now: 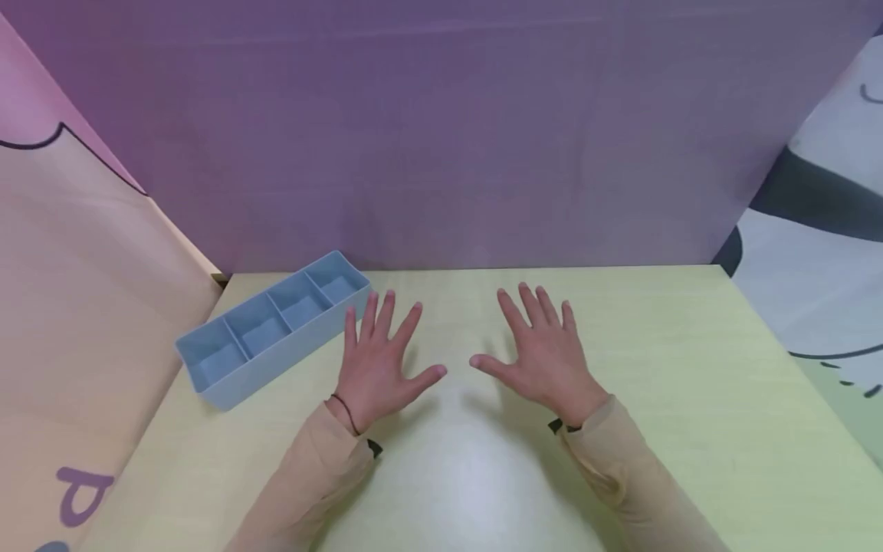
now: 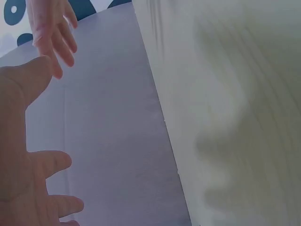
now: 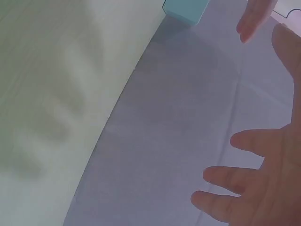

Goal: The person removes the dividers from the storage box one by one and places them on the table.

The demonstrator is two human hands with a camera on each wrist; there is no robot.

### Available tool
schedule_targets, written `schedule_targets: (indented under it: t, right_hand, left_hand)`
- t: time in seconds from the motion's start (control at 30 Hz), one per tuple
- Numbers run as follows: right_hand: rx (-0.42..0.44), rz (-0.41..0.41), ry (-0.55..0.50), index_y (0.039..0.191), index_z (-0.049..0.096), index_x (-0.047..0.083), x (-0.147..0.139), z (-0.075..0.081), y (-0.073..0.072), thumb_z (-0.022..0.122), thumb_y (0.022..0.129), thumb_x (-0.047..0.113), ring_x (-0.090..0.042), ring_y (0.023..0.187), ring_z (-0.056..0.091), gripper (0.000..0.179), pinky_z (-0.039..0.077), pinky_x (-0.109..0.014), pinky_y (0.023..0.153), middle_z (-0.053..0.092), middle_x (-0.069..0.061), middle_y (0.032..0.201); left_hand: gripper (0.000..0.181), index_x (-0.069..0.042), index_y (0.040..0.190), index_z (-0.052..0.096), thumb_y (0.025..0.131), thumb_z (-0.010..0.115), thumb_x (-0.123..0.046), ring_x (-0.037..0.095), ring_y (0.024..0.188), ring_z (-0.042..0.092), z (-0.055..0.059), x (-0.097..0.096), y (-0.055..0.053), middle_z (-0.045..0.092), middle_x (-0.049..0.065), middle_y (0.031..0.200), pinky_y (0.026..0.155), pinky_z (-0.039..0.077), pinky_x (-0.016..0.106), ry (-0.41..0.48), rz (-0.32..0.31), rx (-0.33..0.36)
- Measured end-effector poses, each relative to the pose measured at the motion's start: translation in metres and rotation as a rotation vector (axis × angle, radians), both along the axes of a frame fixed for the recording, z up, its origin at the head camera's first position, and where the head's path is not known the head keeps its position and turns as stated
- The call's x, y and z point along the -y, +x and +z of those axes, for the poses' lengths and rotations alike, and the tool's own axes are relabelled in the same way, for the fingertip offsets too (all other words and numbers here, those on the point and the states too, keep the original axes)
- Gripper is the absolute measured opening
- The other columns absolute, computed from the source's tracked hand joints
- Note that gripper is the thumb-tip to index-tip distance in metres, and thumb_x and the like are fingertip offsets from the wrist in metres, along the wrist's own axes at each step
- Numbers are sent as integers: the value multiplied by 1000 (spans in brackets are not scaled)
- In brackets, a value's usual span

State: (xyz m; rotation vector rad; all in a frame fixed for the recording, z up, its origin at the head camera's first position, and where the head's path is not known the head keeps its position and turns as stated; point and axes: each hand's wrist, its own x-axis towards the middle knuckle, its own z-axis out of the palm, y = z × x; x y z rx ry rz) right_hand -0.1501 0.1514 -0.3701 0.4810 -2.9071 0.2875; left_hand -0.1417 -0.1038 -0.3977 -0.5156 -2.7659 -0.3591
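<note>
A blue tray (image 1: 276,366) with several compartments in a row stands slantwise at the back left of the table; no contents show in it. My left hand (image 1: 375,373) is spread palm down above the table, its fingertips in front of the tray's right end in the head view. To its right, my right hand (image 1: 552,364) hovers with fingers straight and spread, holding nothing. The two thumbs point toward each other with a gap between. In the right wrist view a corner of the blue tray (image 3: 186,9) shows at the top.
The pale wooden table (image 1: 690,383) ends at a purple backdrop (image 1: 469,138). Printed cloth panels stand at the left (image 1: 90,291) and right (image 1: 828,291). Shadows of both hands fall on the tabletop.
</note>
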Motion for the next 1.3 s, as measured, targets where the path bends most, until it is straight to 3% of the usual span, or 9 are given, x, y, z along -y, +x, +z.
schedule_targets:
  t: [0.53,0.9,1.3]
  right_hand:
    - [1,43,-91,152,27,15,5,-12,1,45,80,78,-38,141,19,97,13,-59,110,25,-17,154]
    - [7,77,-142,151,28,14,11,-15,-1,50,81,73,-36,141,23,94,20,-52,111,28,-17,153]
    - [44,104,-248,150,30,14,23,-22,-9,51,82,72,-34,139,29,92,30,-53,106,31,-15,152]
  left_hand:
    - [86,-20,147,40,79,51,-72,39,144,8,-6,5,1,22,20,155,112,1,59,-2,1,-23]
    - [85,-17,147,39,81,55,-68,41,142,14,-8,11,7,24,21,154,112,8,58,36,9,16]
    - [84,-13,145,42,81,59,-64,43,138,23,-14,23,14,29,24,150,110,18,57,52,22,14]
